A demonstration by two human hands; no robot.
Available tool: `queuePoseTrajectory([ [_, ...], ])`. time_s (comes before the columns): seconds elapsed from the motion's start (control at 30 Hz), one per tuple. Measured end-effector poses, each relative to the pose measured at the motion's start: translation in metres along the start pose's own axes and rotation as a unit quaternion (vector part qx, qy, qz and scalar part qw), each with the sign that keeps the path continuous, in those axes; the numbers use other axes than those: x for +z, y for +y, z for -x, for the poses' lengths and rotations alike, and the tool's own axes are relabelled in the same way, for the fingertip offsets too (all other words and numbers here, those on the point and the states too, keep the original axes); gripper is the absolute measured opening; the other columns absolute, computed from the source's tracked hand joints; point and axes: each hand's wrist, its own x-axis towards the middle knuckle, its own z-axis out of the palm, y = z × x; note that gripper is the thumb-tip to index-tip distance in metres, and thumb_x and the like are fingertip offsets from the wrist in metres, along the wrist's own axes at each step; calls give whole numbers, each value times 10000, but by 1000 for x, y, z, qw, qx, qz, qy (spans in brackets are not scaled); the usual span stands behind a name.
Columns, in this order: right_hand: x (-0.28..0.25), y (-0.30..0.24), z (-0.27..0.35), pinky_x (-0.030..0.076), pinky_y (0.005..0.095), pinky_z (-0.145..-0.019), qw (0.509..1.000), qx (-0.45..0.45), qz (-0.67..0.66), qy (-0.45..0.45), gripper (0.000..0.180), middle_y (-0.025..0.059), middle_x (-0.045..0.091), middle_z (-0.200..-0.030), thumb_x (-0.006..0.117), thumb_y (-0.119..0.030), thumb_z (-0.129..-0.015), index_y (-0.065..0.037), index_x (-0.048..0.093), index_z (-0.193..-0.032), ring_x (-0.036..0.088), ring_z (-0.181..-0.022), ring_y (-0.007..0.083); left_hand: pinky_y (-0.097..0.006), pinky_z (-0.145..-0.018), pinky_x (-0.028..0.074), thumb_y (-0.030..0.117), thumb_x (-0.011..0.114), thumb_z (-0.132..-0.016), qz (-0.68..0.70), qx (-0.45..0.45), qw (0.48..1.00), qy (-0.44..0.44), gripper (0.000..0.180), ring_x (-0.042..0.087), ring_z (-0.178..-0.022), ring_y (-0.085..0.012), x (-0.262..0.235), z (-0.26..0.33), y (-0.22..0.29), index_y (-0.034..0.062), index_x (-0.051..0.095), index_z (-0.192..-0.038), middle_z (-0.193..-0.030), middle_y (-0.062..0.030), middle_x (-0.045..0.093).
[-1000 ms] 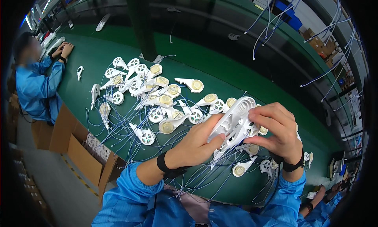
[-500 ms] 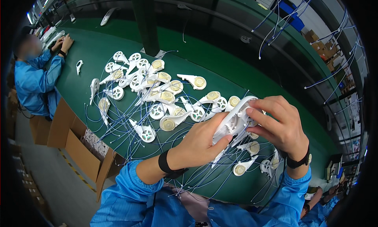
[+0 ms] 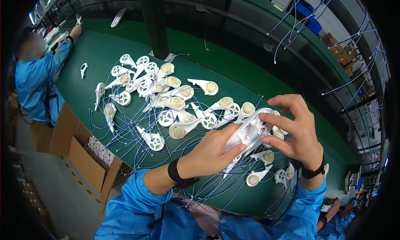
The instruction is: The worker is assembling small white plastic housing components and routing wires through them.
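Note:
My left hand [image 3: 208, 152] is closed round one end of a white plastic housing shell [image 3: 246, 136], its hollow, ribbed inside facing up. Thumb and fingers press on the shell's sides. At the far end of the shell, my right hand [image 3: 298, 131] has its fingers spread; the index fingertip appears to touch the rim, and the thumb is beside the edge. Beneath and left of the hands lies a pile of white fan housings [image 3: 175, 102], round at one end and tapered at the other. Some show cream fan wheels, and blue and white wires trail from them.
The parts lie on a green worktable [image 3: 87, 94]. A dark post [image 3: 153, 23] stands at its back edge. Open cardboard boxes [image 3: 85, 161] sit on the left, near a co-worker [image 3: 37, 77] in blue. Wires [image 3: 291, 27] hang at upper right.
My right fingers have spread and drawn back from inside the shell, which now tilts more open upward. The co-worker on the left has reached out farther along the table.

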Motion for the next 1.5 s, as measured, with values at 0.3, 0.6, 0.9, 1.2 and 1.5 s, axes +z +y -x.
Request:
queuePoseTrajectory([
  [0.3, 31, -4, 13, 506, 278, -765, 894, 246, -372, 40, 380, 103, 645, -1036, 731, -108, -797, -12, 604, -1142, 631, -934, 180, -305, -618, 513, 155, 605, -896, -33, 28, 999, 1, 350, 667, -664, -178, 2, 0, -6, -23, 525, -1186, -814, -134, 664],
  [0.6, 33, -4, 19, 486, 235, -768, 840, 282, -462, 29, 329, 67, 658, -982, 727, -100, -818, -2, 617, -1113, 616, -877, 111, -322, -607, 511, 166, 642, -868, -63, 35, 997, 8, 321, 683, -683, -238, 0, 0, -2, -26, 572, -1116, -818, -147, 672],
  [0.9, 36, -8, 17, 448, 225, -669, 871, 271, -408, 34, 287, 57, 667, -876, 741, -99, -795, 6, 644, -1044, 579, -754, 89, -318, -583, 500, 179, 698, -808, -132, 51, 990, 28, 306, 675, -652, -243, -2, -2, -1, -18, 603, -1022, -777, -143, 668],
  [1.2, 32, -26, -10, 490, 263, -637, 922, 201, -330, 17, 385, 131, 664, -957, 745, -107, -773, -2, 631, -1126, 627, -790, 160, -387, -610, 506, 181, 692, -788, -98, 100, 986, 86, 372, 668, -695, -346, -10, -3, 4, -19, 564, -1075, -792, -194, 663],
  [1.5, 47, -20, 13, 492, 225, -633, 888, 205, -410, 38, 690, 133, 619, -1108, 767, -96, -746, 8, 451, -1350, 617, -841, 136, -364, -616, 511, 144, 692, -785, -69, 134, 981, 123, 388, 684, -715, -326, -10, -2, -3, -35, 544, -1096, -832, -193, 668],
])
